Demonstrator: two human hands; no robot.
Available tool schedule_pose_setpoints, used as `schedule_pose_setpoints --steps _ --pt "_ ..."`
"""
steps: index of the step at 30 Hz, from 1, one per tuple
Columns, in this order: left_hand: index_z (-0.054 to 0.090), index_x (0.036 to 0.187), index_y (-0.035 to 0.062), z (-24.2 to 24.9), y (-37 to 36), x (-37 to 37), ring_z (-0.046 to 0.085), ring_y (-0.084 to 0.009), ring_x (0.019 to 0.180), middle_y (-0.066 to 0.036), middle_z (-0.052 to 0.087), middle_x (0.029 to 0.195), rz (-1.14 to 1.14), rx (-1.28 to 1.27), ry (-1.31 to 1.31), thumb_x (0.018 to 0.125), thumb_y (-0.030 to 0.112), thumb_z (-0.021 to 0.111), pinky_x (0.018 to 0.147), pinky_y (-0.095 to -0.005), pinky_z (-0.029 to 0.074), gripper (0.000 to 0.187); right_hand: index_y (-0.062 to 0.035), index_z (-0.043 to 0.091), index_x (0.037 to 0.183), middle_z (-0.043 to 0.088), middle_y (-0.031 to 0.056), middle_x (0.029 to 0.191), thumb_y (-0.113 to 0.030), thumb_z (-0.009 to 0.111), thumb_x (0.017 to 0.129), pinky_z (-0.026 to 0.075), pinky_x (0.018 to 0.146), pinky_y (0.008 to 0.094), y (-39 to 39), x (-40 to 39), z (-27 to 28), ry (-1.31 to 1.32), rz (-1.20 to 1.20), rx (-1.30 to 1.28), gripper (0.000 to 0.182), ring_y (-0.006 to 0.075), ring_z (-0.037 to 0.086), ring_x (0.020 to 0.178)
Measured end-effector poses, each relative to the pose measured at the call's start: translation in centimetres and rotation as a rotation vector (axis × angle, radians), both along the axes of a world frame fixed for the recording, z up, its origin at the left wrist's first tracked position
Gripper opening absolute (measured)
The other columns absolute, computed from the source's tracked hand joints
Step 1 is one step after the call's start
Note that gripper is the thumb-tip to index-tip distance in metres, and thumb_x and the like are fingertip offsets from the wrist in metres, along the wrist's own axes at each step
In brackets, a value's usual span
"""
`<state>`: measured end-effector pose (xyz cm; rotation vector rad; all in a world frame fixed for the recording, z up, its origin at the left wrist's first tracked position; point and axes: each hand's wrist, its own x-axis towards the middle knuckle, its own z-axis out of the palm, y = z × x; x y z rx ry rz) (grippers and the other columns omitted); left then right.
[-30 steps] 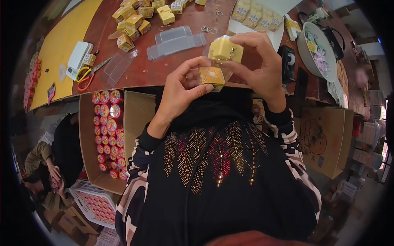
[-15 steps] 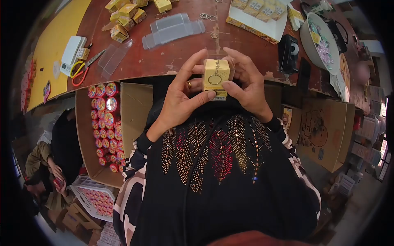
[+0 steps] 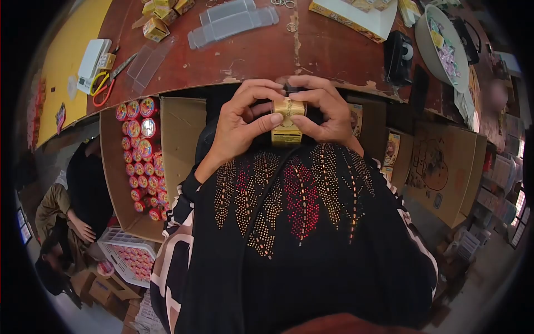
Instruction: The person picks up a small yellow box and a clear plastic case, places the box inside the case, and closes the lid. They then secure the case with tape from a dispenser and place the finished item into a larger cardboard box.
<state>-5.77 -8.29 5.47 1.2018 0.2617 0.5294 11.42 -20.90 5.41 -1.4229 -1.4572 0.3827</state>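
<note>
Close to my chest, at the table's edge, both hands grip a small yellow box (image 3: 286, 138). My left hand (image 3: 240, 121) has its thumb on the near left side and its fingers curled over the top. On the other side, my right hand (image 3: 325, 114) pinches with thumb and bent fingers. A chain with a metal key ring (image 3: 287, 114) lies against the box, partly covered by my thumbs. Clear plastic around the box is hard to make out now.
On the red table (image 3: 233, 64) lie flat clear plastic boxes (image 3: 236, 25), scissors (image 3: 111, 80), a scale (image 3: 92, 64), yellow boxes (image 3: 156, 29), a tape dispenser (image 3: 397, 58) and a basin (image 3: 436, 47). Below left stands a carton (image 3: 130, 225) of red round tubs. A person (image 3: 83, 195) sits beyond it.
My hands have come down and inward with the box, fingers now closed over its top and the box tipped. The seated person's hand no longer holds the red tub.
</note>
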Motion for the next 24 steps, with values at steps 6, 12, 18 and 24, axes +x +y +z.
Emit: schedule_pose_setpoints --steps 6,12,18,24 --pt "0.064 0.107 0.0017 0.0 0.0 0.0 0.055 -0.0164 0.116 -0.008 0.052 0.121 0.028 -0.097 0.012 0.085 0.002 0.072 0.1 -0.0344 0.051 0.023 0.0029 0.051 0.119 0.058 0.023 0.124 0.003 0.07 0.085 0.043 0.106 0.0391 0.0 -1.1 -0.7 0.405 0.096 0.086 0.038 0.0289 0.056 0.122" --pt "0.067 0.102 0.0008 0.4 -0.1 -0.1 0.06 -0.0155 0.108 -0.008 0.053 0.122 0.019 0.055 0.069 0.085 0.003 0.073 0.096 -0.0308 0.052 0.018 -0.0014 0.065 0.102 0.068 0.0129 0.108 -0.008 0.077 0.081 0.049 0.096 0.0361 0.1 0.8 -0.6 0.268 0.159 0.099 0.025 0.0249 0.063 0.111" --pt "0.07 0.095 0.0014 2.1 0.8 0.0 0.064 -0.014 0.101 -0.007 0.061 0.107 -0.011 0.329 0.106 0.081 0.005 0.078 0.089 -0.0272 0.053 0.017 0.0 0.064 0.087 0.068 0.0118 0.104 -0.005 0.077 0.08 0.051 0.094 0.0351 -0.1 0.9 2.1 0.432 0.185 -0.126 0.015 0.0228 0.064 0.106" --pt "0.07 0.094 0.0013 3.1 1.1 0.6 0.065 -0.0119 0.093 -0.005 0.062 0.099 -0.046 0.333 0.163 0.081 0.004 0.076 0.084 -0.0251 0.053 0.015 0.0002 0.058 0.086 0.063 0.0145 0.108 0.005 0.071 0.082 0.048 0.097 0.0323 0.1 1.1 4.0 0.437 0.186 -0.308 0.014 0.0203 0.06 0.111"
